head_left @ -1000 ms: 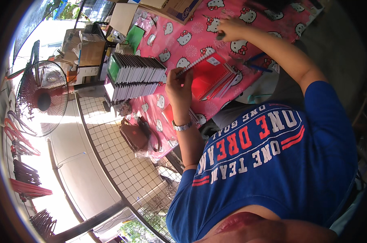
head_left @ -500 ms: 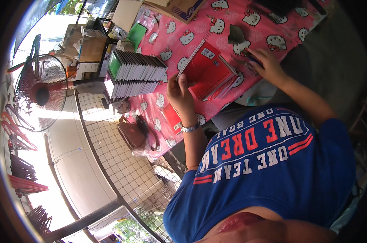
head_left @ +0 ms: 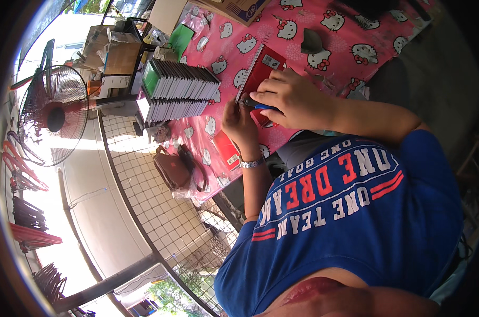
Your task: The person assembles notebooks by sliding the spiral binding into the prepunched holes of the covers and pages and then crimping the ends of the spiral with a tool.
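Observation:
A red spiral-bound notebook (head_left: 264, 64) lies at a slant on the pink patterned tablecloth (head_left: 341, 47), its white wire coil along the left edge. At the near end of that coil, my left hand (head_left: 239, 126) is closed in a pinch. My right hand (head_left: 297, 100) is wrapped round blue-handled pliers (head_left: 259, 105), whose metal jaws meet the coil's end beside my left fingertips. Much of the notebook is hidden beneath my right hand and forearm. Another red notebook (head_left: 226, 149) lies left of my left wrist.
Two tall rows of stacked notebooks (head_left: 184, 83) stand to the left. A brown bag (head_left: 171, 171) sits at the table's left edge. Farther back are a cardboard box (head_left: 234, 9), a green sheet (head_left: 182, 39) and a dark olive piece (head_left: 311, 41). A fan (head_left: 55, 116) stands beyond the table.
My right hand has swung left with the pliers, from the table's right side across the notebook to the coil's near end. My left hand has stayed almost in place.

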### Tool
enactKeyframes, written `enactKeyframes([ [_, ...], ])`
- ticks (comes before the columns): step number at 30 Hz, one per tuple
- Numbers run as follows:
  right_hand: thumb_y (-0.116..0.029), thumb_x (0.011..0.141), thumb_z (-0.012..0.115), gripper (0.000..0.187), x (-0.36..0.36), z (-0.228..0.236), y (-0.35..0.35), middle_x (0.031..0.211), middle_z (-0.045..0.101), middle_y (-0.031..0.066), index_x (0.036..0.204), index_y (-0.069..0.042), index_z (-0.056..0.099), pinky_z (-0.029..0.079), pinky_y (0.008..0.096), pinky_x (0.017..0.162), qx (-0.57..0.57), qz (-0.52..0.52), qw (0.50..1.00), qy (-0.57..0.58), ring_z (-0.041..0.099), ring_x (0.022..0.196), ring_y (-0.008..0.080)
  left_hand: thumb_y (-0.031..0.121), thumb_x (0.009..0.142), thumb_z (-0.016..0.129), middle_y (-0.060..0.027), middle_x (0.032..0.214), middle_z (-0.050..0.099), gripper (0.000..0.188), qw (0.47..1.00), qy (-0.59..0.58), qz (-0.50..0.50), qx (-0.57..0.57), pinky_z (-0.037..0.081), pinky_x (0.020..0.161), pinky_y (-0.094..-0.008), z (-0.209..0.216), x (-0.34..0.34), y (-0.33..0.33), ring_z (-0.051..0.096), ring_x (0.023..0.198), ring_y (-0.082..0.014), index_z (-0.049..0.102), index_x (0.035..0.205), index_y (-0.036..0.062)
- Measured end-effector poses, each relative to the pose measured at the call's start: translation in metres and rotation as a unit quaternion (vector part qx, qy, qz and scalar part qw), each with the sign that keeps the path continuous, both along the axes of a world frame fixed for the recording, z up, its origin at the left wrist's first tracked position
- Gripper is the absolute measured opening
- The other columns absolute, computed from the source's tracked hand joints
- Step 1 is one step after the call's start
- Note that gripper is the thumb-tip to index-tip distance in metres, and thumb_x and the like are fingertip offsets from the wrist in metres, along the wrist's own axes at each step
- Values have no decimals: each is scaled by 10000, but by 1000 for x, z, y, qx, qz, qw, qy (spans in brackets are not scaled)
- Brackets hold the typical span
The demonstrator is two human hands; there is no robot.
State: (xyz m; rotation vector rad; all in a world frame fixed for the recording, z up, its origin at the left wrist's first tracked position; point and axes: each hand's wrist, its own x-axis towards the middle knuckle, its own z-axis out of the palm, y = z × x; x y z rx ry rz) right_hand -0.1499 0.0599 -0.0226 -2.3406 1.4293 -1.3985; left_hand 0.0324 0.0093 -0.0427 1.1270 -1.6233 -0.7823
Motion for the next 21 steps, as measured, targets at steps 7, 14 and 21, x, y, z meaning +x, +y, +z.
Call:
enactKeyframes([
  [7, -208, 900, 681, 341, -22, 19, 0, 948, 714, 77, 1180, -13, 667, 505, 276, 805, 409, 226, 825, -317, 652, 880, 120, -77, 859, 625, -127, 873, 696, 163, 972, -97, 70, -204, 541, 598, -279, 2, -6, 6, 694, 746, -175, 672, 1012, -45],
  [14, -187, 847, 705, 321, -100, -74, -13, 1064, 656, 123, 1135, -53, 661, 504, 366, 875, 237, -37, 954, -182, 642, 999, 285, 75, 960, 603, -94, 924, 633, 219, 936, 282, 210, 36, 605, 582, -306, -1, 95, 32, 631, 770, -138, 587, 1140, -48],
  [21, -218, 812, 743, 346, -155, -170, -20, 1088, 608, 151, 1121, -86, 659, 468, 421, 922, 239, -84, 966, 49, 578, 1078, 340, 24, 952, 594, -83, 964, 638, 252, 912, 162, 358, 119, 552, 565, -250, -57, 154, 75, 610, 722, -126, 589, 1195, -42],
])
